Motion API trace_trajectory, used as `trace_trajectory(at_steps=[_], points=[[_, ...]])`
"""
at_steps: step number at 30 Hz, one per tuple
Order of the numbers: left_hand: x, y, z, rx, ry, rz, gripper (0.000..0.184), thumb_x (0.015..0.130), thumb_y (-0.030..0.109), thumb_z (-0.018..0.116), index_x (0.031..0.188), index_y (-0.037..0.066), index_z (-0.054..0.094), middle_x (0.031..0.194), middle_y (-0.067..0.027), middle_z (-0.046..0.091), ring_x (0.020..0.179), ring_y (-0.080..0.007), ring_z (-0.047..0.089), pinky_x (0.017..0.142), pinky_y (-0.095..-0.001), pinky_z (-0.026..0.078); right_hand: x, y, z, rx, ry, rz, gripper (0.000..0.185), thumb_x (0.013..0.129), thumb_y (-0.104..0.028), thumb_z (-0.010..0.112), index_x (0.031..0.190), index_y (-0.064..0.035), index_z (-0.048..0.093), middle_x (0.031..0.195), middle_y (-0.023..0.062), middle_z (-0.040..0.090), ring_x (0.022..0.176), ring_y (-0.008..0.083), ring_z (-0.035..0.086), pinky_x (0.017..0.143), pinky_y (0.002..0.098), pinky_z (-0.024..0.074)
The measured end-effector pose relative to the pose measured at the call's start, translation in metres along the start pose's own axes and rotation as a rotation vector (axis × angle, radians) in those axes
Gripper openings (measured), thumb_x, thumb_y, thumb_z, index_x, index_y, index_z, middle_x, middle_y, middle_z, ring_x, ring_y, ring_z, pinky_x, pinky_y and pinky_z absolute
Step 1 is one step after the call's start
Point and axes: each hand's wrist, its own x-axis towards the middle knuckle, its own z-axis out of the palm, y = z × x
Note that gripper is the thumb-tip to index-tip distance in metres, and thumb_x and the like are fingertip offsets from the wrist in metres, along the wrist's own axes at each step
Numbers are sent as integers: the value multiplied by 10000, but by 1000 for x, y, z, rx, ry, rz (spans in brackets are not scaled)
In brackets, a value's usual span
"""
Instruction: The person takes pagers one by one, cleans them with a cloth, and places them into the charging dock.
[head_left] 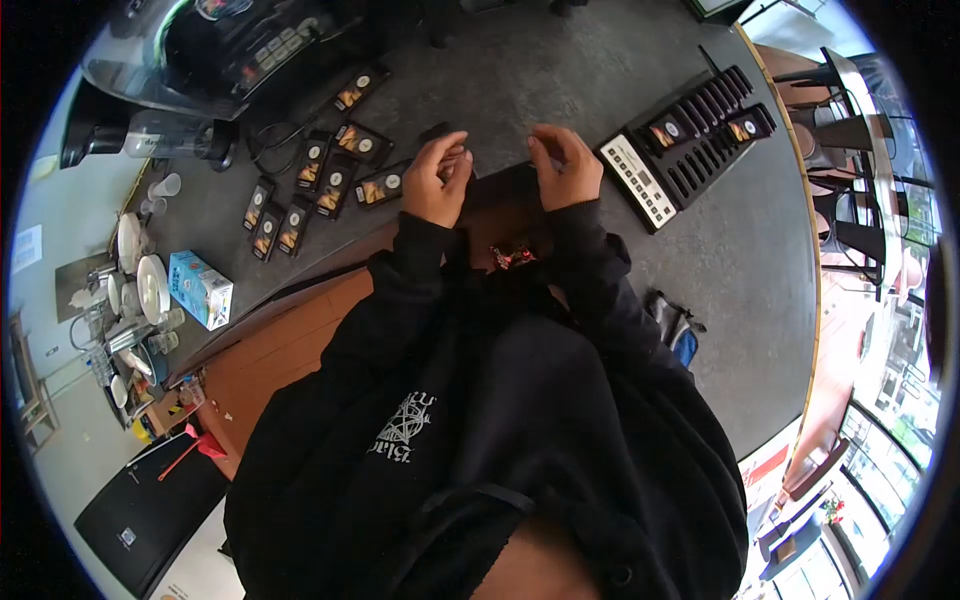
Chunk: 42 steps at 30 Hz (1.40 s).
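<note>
Left hand and right hand, curled: whether grasping anything, we could not tell.
Nearest black pack: probably light and stiff, we judged, best pinched by its long edges.

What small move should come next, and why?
Perhaps the bare left hand should reach for the nearest black rectangular pager-like device with an orange-printed face: it lies beside that hand, and the black slotted rack with a white keypad appears to have vacant slots.

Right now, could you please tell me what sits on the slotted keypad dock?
Two picture-labelled pagers rest on the slotted keypad dock; whatever lies directly beneath them is covered.
</note>
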Motion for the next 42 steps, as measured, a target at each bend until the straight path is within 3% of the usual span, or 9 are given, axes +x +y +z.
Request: trace_trajectory(at_steps=[9,11,14,19,22,25,35,39,42], points=[[54,-81,-82,-363,198,-131,297,876,113,582,1156,19,552,1101,-96,622,973,-161,602,799,-285,487,21,-25,84,-4,-102,-76,140,850,-151,614,898,-23,644,798,136,631,689,245,638,602,319,491],[69,-96,-97,-426,262,-200,346,887,77,563,1213,-24,502,1163,-148,578,1004,-210,582,830,-302,499,32,-26,105,-36,-109,-74,162,859,-175,603,899,-25,647,798,153,627,686,276,632,585,346,494],[89,-86,-118,-503,254,-342,402,857,62,588,1235,-18,480,1204,-158,542,1043,-239,563,853,-333,494,48,-18,139,-54,-127,-156,175,854,-143,569,914,4,641,851,197,634,747,352,623,646,390,497],[116,-89,-135,-629,238,-602,537,831,59,611,1312,-3,381,1287,-172,449,1179,-302,452,973,-419,405,74,-5,192,-168,-173,-127,242,852,-181,567,1023,-17,617,962,202,627,862,357,610,745,400,485],[127,-107,-136,-539,256,-649,606,782,126,644,1319,23,384,1197,-163,513,1108,-257,498,906,-349,437,85,5,219,-219,-155,-186,296,838,-180,573,1069,4,588,1014,214,615,921,372,591,801,408,475],[126,-107,-141,-584,187,-681,594,789,112,643,1312,14,379,1207,-167,497,1109,-262,487,919,-361,427,93,10,233,-274,-177,-206,327,826,-176,580,1087,20,571,1034,219,608,946,384,578,822,410,470],[126,-100,-137,-705,123,-620,568,814,90,641,1315,3,387,1227,-163,490,1117,-289,501,925,-382,441,84,-5,216,-246,-12,-114,265,816,-139,573,1045,-12,617,1000,216,610,900,384,588,793,414,474],[123,-83,-121,-474,-42,-381,576,785,74,679,1291,-34,426,1197,-157,516,1058,-247,544,884,-341,463,75,-14,173,-220,29,-78,248,843,-129,560,1048,-2,614,1016,202,606,915,369,586,835,426,462],[117,-66,-93,-403,-155,-270,588,739,32,717,1263,-42,461,1167,-145,531,998,-213,566,851,-307,478,60,-24,132,-167,109,50,229,835,-119,584,1030,-7,624,956,189,607,835,346,610,760,393,490]])
